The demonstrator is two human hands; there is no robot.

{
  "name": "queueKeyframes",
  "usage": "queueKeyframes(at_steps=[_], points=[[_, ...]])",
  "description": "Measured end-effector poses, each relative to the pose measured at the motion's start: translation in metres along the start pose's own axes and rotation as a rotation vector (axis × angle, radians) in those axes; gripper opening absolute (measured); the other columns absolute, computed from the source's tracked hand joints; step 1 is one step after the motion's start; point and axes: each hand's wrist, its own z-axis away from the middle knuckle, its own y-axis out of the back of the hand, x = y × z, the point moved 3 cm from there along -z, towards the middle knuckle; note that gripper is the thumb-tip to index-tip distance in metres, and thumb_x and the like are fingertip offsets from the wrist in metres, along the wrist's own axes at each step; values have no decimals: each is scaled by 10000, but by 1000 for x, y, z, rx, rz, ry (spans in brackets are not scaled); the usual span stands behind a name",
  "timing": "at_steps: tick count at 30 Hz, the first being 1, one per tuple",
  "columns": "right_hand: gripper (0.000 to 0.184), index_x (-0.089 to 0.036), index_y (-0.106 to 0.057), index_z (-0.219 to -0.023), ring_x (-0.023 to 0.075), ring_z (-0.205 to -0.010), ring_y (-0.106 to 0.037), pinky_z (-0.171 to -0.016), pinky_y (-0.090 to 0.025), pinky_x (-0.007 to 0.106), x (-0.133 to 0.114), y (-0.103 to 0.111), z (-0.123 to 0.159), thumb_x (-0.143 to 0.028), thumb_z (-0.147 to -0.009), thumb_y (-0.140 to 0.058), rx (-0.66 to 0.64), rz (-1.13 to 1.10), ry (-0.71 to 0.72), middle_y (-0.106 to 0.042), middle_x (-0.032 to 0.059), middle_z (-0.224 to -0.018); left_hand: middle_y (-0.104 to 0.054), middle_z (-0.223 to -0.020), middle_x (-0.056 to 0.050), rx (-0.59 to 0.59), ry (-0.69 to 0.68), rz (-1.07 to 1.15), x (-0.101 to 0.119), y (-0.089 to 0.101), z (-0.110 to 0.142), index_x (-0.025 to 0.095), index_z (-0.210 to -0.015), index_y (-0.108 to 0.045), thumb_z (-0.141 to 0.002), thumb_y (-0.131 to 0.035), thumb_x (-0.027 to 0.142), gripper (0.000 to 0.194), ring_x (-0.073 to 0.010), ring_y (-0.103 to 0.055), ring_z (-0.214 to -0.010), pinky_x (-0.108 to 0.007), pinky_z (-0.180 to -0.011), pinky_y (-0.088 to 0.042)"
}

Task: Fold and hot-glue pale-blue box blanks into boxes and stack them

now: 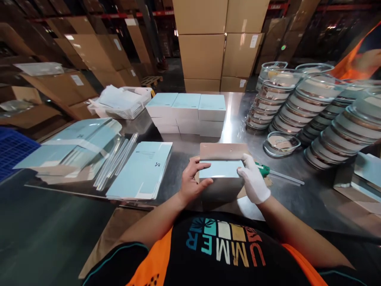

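Observation:
A light-blue folding carton [222,170] is between my hands at the table's front edge. Its pale brown inner flap [224,150] stands up at the far side. My bare left hand [193,180] grips the carton's left end, thumb and fingers apart across it. My right hand [254,182], in a white glove, closes on the right end. Just beyond the glove lies a green glue gun [263,170] with a clear glue stick [287,177] in its rear. To the left are flat light-blue carton blanks [138,171] and several loose clear glue sticks [114,163].
Finished light-blue cartons [186,113] stand stacked at the table's back. Tall stacks of round glass containers [311,97] fill the right side. A white basket [131,103] and strapped blanks [74,145] sit left. Another person's orange sleeve [351,63] shows at far right.

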Motion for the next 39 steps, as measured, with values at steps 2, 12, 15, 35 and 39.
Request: queueKeyframes(at_steps=[2,12,15,35,39], points=[[472,-199,-582,-1315,303,-1299,-639,-1155,-523,464,7,3,2,-432,-906,-615,14,-44,-10,-708,125,-1321,-729,-1246,-154,-14,-12,-11,1,2,1,203,-1167,-828,-914,-799,670,532,-298,-726,-1196,-416,-1032,-581],[400,-257,-636,-1346,324,-1576,-484,-1285,-429,555,16,25,10,-342,-997,-812,-194,209,511,-437,167,-1723,-751,-1071,-111,25,-1,140,4,8,-21,235,-984,-728,-797,-904,693,525,-284,-761,-1121,-500,-1070,-618],[394,-314,-664,-1397,290,-1558,-514,-1289,-439,553,9,22,16,-163,-1037,-714,-297,201,526,-445,109,-1732,-774,-1121,-135,-220,-69,67,10,14,-29,260,-947,-854,-905,-793,702,449,-316,-729,-1239,-541,-1134,-587],[986,-223,-323,-1746,417,-1517,-535,-1289,-413,628,91,23,37,-541,-906,-728,-133,353,15,-584,204,-1580,-556,-1602,-281,-417,576,211,-40,7,53,219,-1602,-462,-595,-1046,583,1220,-505,-530,-1521,-692,-1244,-447],[880,-174,-364,-1738,415,-1540,-517,-1257,-484,578,96,9,40,-547,-986,-629,-303,352,53,-503,241,-1661,-669,-1463,-225,-204,697,349,-44,29,25,239,-1533,-423,-641,-1025,586,1131,-406,-706,-1312,-553,-1080,-593]])
